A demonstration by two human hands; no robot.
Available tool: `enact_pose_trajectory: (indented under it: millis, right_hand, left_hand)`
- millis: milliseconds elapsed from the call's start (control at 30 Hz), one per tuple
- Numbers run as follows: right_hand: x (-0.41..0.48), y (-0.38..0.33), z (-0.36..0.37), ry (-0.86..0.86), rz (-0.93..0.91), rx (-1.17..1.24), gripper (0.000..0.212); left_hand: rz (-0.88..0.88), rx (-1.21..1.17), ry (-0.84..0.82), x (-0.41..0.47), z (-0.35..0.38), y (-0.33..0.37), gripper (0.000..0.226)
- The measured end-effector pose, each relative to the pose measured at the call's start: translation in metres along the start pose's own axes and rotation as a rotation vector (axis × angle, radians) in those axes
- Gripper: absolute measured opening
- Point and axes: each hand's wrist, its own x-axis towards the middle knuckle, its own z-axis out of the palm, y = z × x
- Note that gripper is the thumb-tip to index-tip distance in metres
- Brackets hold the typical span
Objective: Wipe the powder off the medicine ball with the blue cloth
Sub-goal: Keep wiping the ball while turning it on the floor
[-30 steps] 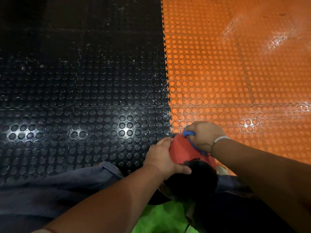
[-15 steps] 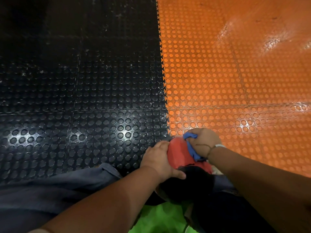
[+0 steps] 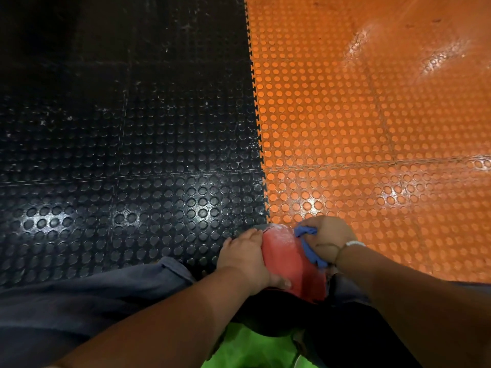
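Observation:
The medicine ball (image 3: 288,264) is red and black and sits low in the view, between my legs. White powder dusts the top of its red panel. My left hand (image 3: 245,260) holds the ball's left side, fingers spread over it and thumb on the red panel. My right hand (image 3: 328,241) grips the bunched blue cloth (image 3: 308,247) and presses it against the ball's upper right side. The lower black part of the ball lies in shadow under my arms.
Studded black floor tiles (image 3: 127,160) cover the left, studded orange tiles (image 3: 372,128) the right, joined by a toothed seam. My dark blue trouser leg (image 3: 87,296) lies at the lower left. A bright green surface (image 3: 252,349) shows at the bottom.
The ball has turned in my hands, showing more of the red panel with its powder. My right hand with the cloth has shifted slightly along the ball's right side.

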Motion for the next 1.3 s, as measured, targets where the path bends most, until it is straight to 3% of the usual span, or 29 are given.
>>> enact_pose_trajectory:
  millis: [133, 200, 267, 333, 400, 500, 633, 767, 833, 900, 967, 1067, 1167, 1300]
  right_hand:
    - [-0.011, -0.042, 0.009, -0.006, -0.294, -0.307, 0.031]
    - [-0.018, -0.055, 0.014, 0.002, -0.416, -0.304, 0.031]
    - [-0.010, -0.040, 0.015, 0.039, -0.338, -0.170, 0.030]
    - [0.001, -0.010, 0.009, 0.038, -0.080, 0.018, 0.030]
    - [0.002, 0.007, 0.005, 0.032, 0.082, 0.037, 0.030]
    - [-0.001, -0.015, 0.008, 0.028, -0.108, -0.159, 0.035]
    - [-0.011, -0.045, 0.017, 0.054, -0.409, -0.172, 0.032]
    - [-0.001, -0.015, 0.007, 0.044, -0.137, 0.188, 0.025]
    - [0.002, -0.004, 0.001, 0.047, 0.000, 0.232, 0.022]
    - [0.003, -0.011, 0.003, 0.045, -0.013, 0.102, 0.025]
    - [-0.003, -0.030, 0.010, 0.036, -0.169, -0.072, 0.028]
    - [-0.012, -0.044, 0.012, 0.002, -0.307, -0.087, 0.028]
    - [-0.005, -0.027, 0.000, -0.018, -0.131, 0.158, 0.020]
    - [0.006, -0.027, -0.005, 0.015, -0.029, 0.036, 0.018]
  left_hand:
    - [-0.019, -0.014, 0.024, -0.001, -0.001, -0.004, 0.120]
    - [-0.017, -0.022, 0.048, 0.000, -0.002, -0.006, 0.114]
    - [-0.028, -0.023, 0.035, 0.000, -0.003, -0.006, 0.119]
    - [-0.039, -0.012, 0.009, -0.002, -0.005, -0.007, 0.124]
    - [-0.040, -0.013, -0.001, -0.003, -0.008, -0.006, 0.126]
    - [-0.061, -0.022, -0.009, -0.001, -0.010, -0.009, 0.125]
    - [-0.076, -0.068, 0.009, -0.001, -0.011, -0.014, 0.117]
    - [-0.057, -0.035, -0.013, -0.005, -0.013, -0.014, 0.120]
    - [-0.049, -0.046, -0.010, -0.004, -0.012, -0.012, 0.120]
    - [-0.047, -0.043, -0.004, -0.001, -0.011, -0.009, 0.121]
    - [-0.055, -0.047, 0.001, 0.002, -0.010, -0.008, 0.120]
    - [-0.037, -0.045, 0.029, 0.002, -0.008, -0.009, 0.117]
    - [-0.022, -0.020, 0.015, 0.001, -0.008, -0.007, 0.120]
    - [-0.030, -0.040, 0.036, 0.006, -0.011, 0.003, 0.114]
